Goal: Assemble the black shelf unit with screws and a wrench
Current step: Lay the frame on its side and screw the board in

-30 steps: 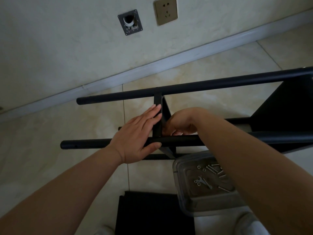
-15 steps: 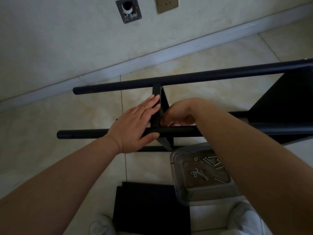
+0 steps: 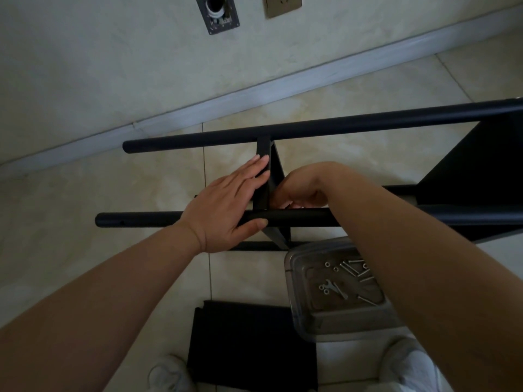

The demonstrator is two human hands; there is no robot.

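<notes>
On the floor: the black shelf frame (image 3: 311, 131) lies on its side on pale tiles, near the wall.
Left hand (image 3: 226, 205): spread flat — fingers straight against the crosspiece (image 3: 264, 176), thumb under the near tube.
Right hand (image 3: 302, 188): curled behind the crosspiece; what it holds is hidden.
Tub (image 3: 317, 321): clear — screws (image 3: 356, 271) and a small wrench (image 3: 336, 290) inside.

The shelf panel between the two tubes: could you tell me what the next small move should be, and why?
Probably keep the left hand pressed flat on the shelf panel while the right hand works at its joint with the near tube. The fingers are curled there, and the wrench lies unused in the tray.
</notes>
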